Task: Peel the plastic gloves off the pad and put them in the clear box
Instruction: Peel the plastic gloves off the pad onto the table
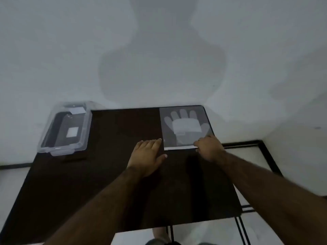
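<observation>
Both hands work at the tabletop's far right corner, where the pad of gloves (185, 128) lies: our left hand (148, 154) rests flat and open beside it, our right hand (208, 147) pinches its near edge to start peeling, the clear box (64, 129) waiting open at the far left corner.

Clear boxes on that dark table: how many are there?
1. The clear box sits at the table's far left corner, lid off or open, with a white square inside. The glove pad lies at the far right, by the hands.
</observation>
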Demonstrator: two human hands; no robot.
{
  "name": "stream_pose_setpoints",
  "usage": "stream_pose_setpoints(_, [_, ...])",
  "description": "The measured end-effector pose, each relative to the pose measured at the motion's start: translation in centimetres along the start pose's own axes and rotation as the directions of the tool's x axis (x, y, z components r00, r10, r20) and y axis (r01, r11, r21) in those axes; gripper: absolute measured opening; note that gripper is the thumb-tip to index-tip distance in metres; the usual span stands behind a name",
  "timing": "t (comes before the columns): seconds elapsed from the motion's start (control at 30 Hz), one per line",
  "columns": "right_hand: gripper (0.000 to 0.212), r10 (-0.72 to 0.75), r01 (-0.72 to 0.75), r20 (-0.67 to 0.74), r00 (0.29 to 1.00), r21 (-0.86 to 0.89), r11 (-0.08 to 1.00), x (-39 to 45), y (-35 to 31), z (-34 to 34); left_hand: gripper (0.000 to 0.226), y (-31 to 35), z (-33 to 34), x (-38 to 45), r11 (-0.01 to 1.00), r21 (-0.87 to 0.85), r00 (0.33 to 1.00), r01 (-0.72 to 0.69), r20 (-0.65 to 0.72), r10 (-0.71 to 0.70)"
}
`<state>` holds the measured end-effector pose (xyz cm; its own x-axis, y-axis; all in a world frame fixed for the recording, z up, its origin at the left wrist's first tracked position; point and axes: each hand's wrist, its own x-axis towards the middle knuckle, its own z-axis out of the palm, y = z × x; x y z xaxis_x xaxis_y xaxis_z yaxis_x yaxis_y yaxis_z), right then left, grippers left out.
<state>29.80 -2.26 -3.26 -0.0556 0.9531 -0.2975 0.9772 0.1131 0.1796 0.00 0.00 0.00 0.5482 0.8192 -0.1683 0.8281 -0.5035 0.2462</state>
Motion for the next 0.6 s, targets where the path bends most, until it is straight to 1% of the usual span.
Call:
stream_pose_setpoints(0.03, [0.024,0.001,-0.001,0.02,1.0,0.014,1.0,0.8,0.5,0.5,0.077,0.1,0.7,0.7,1.0,-0.02,0.999,0.003,0.05,-0.002])
stream_pose_setpoints(0.1, [0.025,-0.003,0.002,0.018,1.0,0.048,0.999,2.2,1.6,1.6,0.075,0.5,2.2,1.7,0.999,-0.034,0.995,0.007,0.096,-0.003])
stream_pose_setpoints(0.2, [0.026,-0.031,0.03,0.081,0.996,0.013,0.999,4.0,2.8,2.1,0.073,1.3,4.3,3.1,0.999,-0.033,0.992,-0.01,0.129,0.014])
stream_pose_setpoints(0.33, [0.025,-0.09,0.084,0.149,0.985,0.043,0.996,6.2,4.7,2.0,0.071,2.9,5.6,5.1,0.999,-0.049,0.99,0.02,0.14,-0.013])
stream_pose_setpoints(0.47, [0.024,-0.209,0.214,0.233,0.95,0.005,0.977,7.5,5.8,2.5,0.07,4.5,6.4,6.7,0.997,-0.06,0.986,0.053,0.162,-0.043])
stream_pose_setpoints(0.6, [0.022,-0.294,0.287,0.215,0.931,0.064,0.956,8.5,6.7,2.7,0.069,5.7,7.1,8.1,0.995,-0.056,0.98,0.086,0.187,-0.074])
